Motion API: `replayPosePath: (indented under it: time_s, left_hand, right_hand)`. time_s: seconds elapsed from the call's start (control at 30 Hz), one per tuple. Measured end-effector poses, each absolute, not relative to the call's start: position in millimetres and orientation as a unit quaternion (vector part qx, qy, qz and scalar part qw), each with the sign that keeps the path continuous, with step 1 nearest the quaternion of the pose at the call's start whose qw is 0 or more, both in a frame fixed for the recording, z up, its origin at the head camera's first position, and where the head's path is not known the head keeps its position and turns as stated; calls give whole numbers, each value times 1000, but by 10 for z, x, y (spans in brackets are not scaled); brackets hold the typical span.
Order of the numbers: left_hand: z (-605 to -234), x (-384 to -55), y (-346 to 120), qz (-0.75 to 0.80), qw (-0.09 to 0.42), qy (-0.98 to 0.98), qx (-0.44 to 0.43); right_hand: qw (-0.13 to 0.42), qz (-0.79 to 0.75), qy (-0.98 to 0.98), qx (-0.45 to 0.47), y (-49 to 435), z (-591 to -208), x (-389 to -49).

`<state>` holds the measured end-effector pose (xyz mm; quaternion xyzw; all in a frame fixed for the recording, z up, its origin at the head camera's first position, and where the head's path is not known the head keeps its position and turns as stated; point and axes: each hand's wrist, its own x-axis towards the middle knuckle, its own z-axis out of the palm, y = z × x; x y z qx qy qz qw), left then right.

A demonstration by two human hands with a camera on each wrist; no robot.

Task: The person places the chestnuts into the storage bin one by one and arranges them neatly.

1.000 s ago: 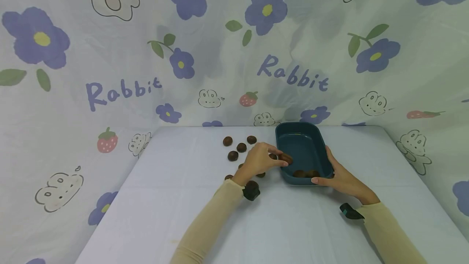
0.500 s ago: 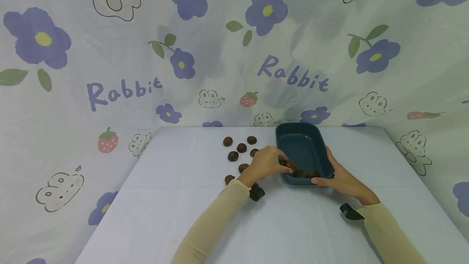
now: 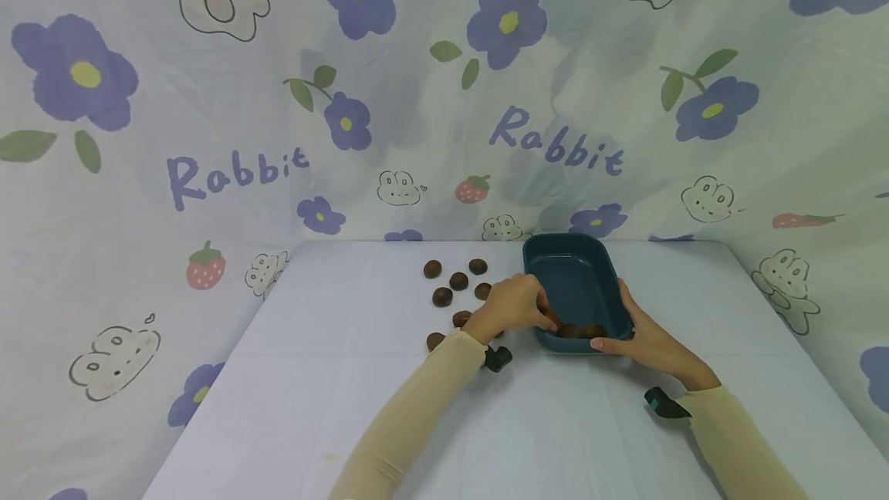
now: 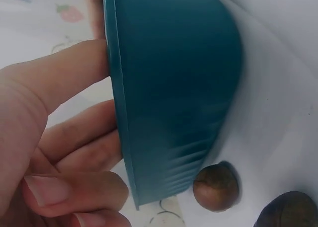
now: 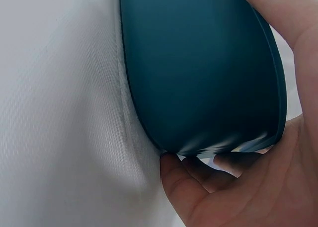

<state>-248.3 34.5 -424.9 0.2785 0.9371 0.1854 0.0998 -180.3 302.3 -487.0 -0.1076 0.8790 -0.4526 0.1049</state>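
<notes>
A deep blue-green rectangular baking dish (image 3: 572, 284) stands on the table, with a few chestnuts (image 3: 590, 331) gathered at its near end. Over its left rim reaches my left hand (image 3: 512, 304), thumb and fingers around a chestnut (image 3: 551, 315) low inside. In the left wrist view the dish wall (image 4: 171, 83) hides the fingertips, and a loose chestnut (image 4: 216, 188) lies outside it. My right hand (image 3: 656, 342) grips the near right corner, thumb on the rim. In the right wrist view, its fingers (image 5: 181, 182) curl around the outer wall.
Several loose chestnuts (image 3: 458, 281) lie scattered on the white table (image 3: 278, 423) left of the dish, some partly hidden by the left arm. A patterned cloth (image 3: 417, 114) with flowers and rabbits hangs behind the table. Dark wrist cameras (image 3: 664, 403) sit below the wrists.
My left hand has carried a chestnut right over the rim and down to the near end of the dish. The right hand has kept its grip and the dish has stayed put.
</notes>
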Motion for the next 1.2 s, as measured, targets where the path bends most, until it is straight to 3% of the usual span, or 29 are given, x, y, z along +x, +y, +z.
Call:
replayPosePath:
  time_s: [1.2]
  left_hand:
    - [-4381,-2520,543,137,131,947,258]
  right_hand:
    - [98,-450,881,-110,3025,-4859,-1805]
